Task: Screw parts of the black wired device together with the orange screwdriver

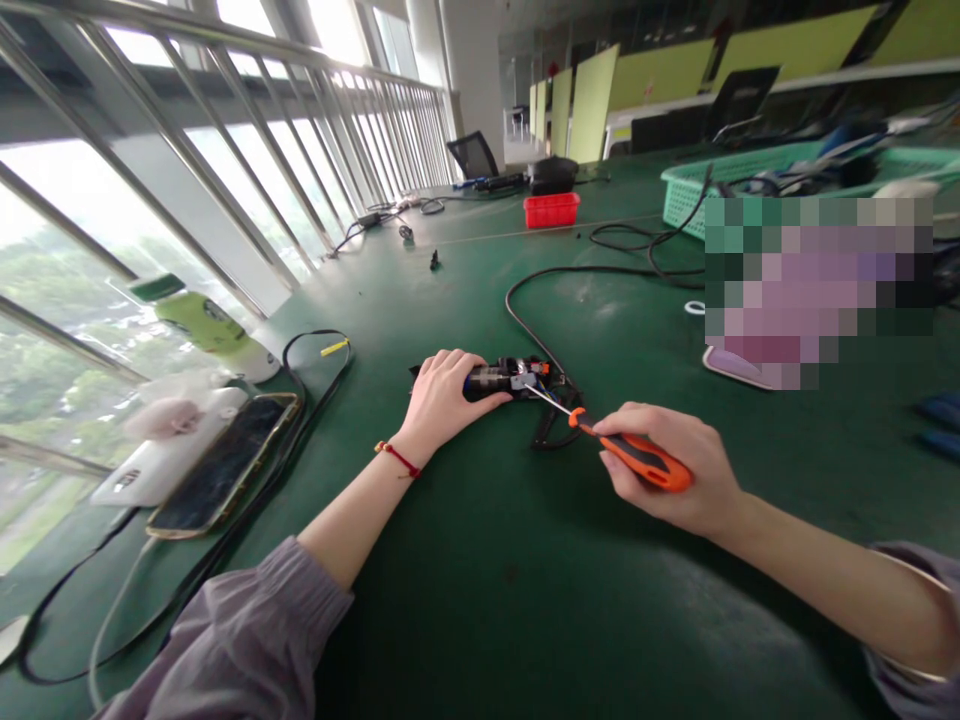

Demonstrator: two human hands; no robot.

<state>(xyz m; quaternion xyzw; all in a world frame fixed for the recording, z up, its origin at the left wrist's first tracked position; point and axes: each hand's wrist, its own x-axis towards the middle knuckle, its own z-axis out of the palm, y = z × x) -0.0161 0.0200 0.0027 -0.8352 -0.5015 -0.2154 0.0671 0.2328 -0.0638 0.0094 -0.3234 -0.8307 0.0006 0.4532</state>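
My left hand [452, 393] is closed around the dark cylindrical body of an opened corded electric device [491, 379], steadying it on the table. Loose wires, a small grey metal part and an orange piece show at the device's exposed right end. In my right hand [675, 465] is an orange and black screwdriver [643, 457], gripped by its handle. Its thin shaft slants up and left, with the tip at the grey part. Whether the tip sits in a screw is too small to tell. A black frame-like handle section [551, 428] lies just below the wires.
On the green table [487, 600], a phone [225, 465], a white power bank [169, 445] and a bottle [206, 325] sit at left. A black cable [555, 270] curves behind the device. Farther off are a red basket [551, 211] and a green basket [682, 205].
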